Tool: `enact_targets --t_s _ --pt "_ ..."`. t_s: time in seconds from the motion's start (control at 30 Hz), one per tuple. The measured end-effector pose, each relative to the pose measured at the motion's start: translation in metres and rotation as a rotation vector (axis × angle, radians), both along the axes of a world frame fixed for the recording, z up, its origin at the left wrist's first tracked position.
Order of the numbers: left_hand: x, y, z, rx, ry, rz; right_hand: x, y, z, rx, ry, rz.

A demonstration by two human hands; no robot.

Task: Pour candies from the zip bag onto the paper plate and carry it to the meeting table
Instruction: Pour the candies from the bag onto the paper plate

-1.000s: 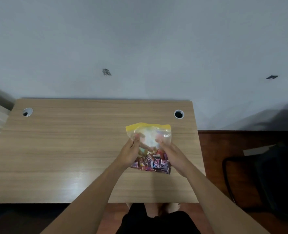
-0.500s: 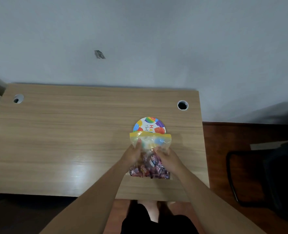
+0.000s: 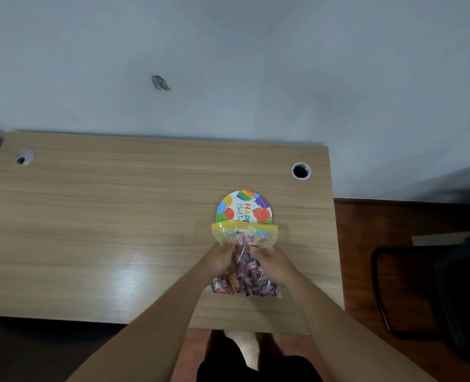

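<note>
Zip bag (image 3: 245, 260): clear plastic with a yellow zip strip, held over the right part of the table (image 3: 118, 230). The strip end points away from the person and overlaps the near edge of the plate (image 3: 243, 206). Candies (image 3: 245, 283) in dark wrappers fill the near end of the bag; none lie on the plate. Plate: round, printed with balloons and lettering, flat on the table just beyond the bag. Left hand (image 3: 217, 261): fingers closed on the bag's left side. Right hand (image 3: 276, 264): fingers closed on the bag's right side. Two cable holes sit at the table's far corners. A grey wall (image 3: 228, 64) stands behind. A dark chair (image 3: 435, 293) is on the floor to the right.
</note>
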State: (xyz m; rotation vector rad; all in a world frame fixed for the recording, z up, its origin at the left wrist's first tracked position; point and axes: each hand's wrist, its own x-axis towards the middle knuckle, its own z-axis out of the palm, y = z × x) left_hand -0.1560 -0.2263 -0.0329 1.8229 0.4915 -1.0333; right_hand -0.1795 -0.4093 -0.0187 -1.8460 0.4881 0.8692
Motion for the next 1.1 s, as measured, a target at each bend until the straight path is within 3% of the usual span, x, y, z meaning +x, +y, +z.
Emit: enact_targets --t_s 0.37,0.57,1.1 --pt "-0.002 -0.001 -0.002 -0.017 0.081 0.077 -0.003 0.001 -0.003 0.07 0.05 -0.037" --pt "-0.003 -0.002 -0.016 -0.084 0.044 0.099 0.0 -0.002 -0.014 -0.017 0.052 -0.012" --pt "-0.009 0.0 -0.026 0.076 -0.006 0.14 0.004 -0.005 -0.022 -0.081 -0.002 0.033"
